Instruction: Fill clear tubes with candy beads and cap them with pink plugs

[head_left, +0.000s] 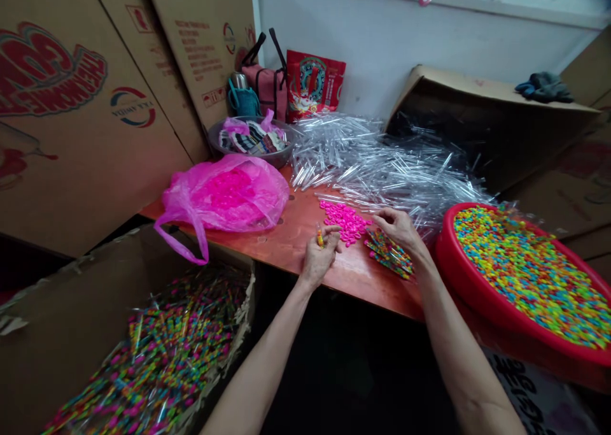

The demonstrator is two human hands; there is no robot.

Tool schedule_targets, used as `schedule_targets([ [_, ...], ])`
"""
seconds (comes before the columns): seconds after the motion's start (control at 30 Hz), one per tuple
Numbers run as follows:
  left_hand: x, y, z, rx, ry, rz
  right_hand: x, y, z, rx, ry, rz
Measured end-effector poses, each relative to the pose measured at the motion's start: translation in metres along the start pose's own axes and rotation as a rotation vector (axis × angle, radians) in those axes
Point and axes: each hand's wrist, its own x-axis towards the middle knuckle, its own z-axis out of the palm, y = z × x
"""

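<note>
My left hand (316, 260) is closed around a clear plastic tube (319, 237) with coloured candies inside, its upper end sticking out above the fingers. My right hand (397, 226) is at the right edge of a pile of small pink caps (344, 221), thumb and fingertips pinched together. Whatever lies between those fingertips is too small to make out. Below the right hand, a bundle of candy-filled tubes (389, 254) lies on the orange-brown table (252, 242).
Empty clear tubes (382, 161) are heaped at the back, partly inside a tipped carton (477, 120). A red tub (449, 256) of coloured candies stands right. At left are a pink plastic bag (224, 193), a grey basin (281, 158) and a carton of filled tubes (157, 352).
</note>
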Motion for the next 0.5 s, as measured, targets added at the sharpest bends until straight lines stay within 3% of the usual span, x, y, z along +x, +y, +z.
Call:
schedule_targets([
  [0.13, -0.002, 0.003, -0.002, 0.016, -0.051, 0.018, 0.018, 0.023, -0.003, -0.305, -0.047, -0.042],
  [0.23, -0.003, 0.005, -0.002, -0.030, -0.110, 0.035, 0.028, 0.027, 0.007, -0.353, -0.128, -0.067],
  [0.3, -0.002, 0.006, -0.002, -0.037, -0.128, 0.034, 0.031, 0.023, 0.011, -0.323, -0.101, -0.054],
  [0.4, -0.002, 0.006, -0.001, -0.005, -0.124, 0.027, 0.029, 0.004, 0.017, -0.055, -0.062, -0.006],
  [0.5, -0.002, 0.004, -0.001, 0.003, -0.117, 0.007, 0.023, -0.026, 0.033, 0.373, -0.148, 0.049],
])
